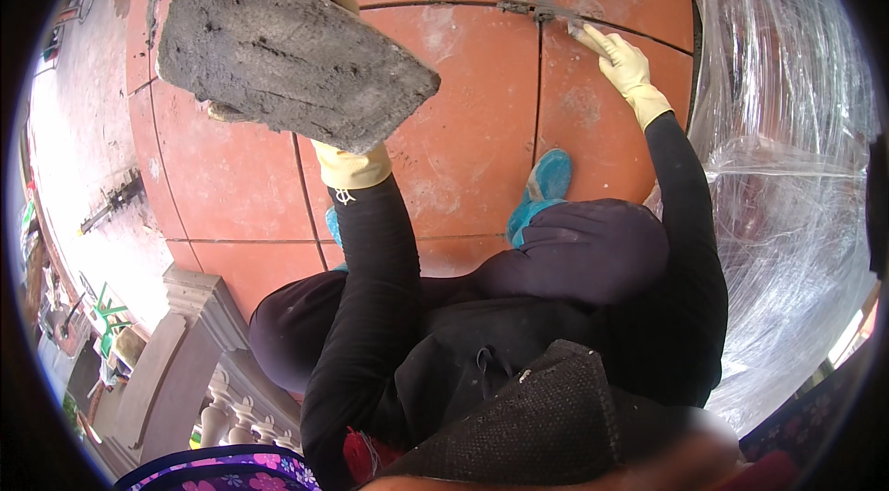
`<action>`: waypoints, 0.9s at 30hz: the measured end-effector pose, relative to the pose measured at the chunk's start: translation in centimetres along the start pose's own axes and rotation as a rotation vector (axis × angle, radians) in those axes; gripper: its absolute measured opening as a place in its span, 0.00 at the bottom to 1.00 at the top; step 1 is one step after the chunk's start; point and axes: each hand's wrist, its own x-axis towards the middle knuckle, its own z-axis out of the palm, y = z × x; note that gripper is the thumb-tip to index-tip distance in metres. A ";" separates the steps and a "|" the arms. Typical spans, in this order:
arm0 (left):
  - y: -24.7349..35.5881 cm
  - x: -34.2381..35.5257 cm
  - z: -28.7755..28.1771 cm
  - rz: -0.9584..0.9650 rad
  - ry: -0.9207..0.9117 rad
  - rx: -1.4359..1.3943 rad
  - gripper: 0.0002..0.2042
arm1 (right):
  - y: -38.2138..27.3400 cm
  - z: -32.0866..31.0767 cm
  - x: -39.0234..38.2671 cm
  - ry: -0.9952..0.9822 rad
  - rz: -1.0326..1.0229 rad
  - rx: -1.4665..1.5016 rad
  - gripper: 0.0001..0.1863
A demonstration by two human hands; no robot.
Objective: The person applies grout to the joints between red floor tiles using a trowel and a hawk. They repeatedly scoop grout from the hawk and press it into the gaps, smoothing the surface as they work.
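Note:
My left hand [352, 165], in a pale yellow rubber glove, grips a mortar board [287, 56] from beneath. Its fingertips curl over the far edge, while the palm is hidden. Dark grey mortar coats the board's upper face. Farther right, my gloved right hand [626, 67] is closed around a small flat putty knife [578, 33], only partly visible. The knife's end is at a seam between terracotta floor tiles [444, 120]. Clumps of dark grout [540, 14] lie where two joints cross, right by the blade.
Clear plastic wrap [778, 176] covers something tall along the right side. My turquoise shoes [546, 178] stand on the tiles. At lower left are a curved stone railing [153, 380] and pale balusters [218, 408]. A green stand [109, 315] is among clutter at far left.

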 end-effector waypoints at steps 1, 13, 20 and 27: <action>0.1 -0.1 0.1 -0.009 0.035 -0.008 0.54 | 0.1 0.0 0.1 -0.048 0.017 -0.041 0.43; -0.3 0.3 -0.3 0.019 -0.051 0.041 0.58 | 0.0 1.1 0.2 0.038 -0.051 -0.073 0.43; -0.1 0.1 -0.3 -0.002 0.018 0.009 0.59 | -0.3 2.6 0.7 0.032 -0.049 0.037 0.43; -0.6 0.4 -0.1 0.029 -0.027 0.041 0.57 | 0.2 2.7 -0.1 0.112 -0.096 0.063 0.43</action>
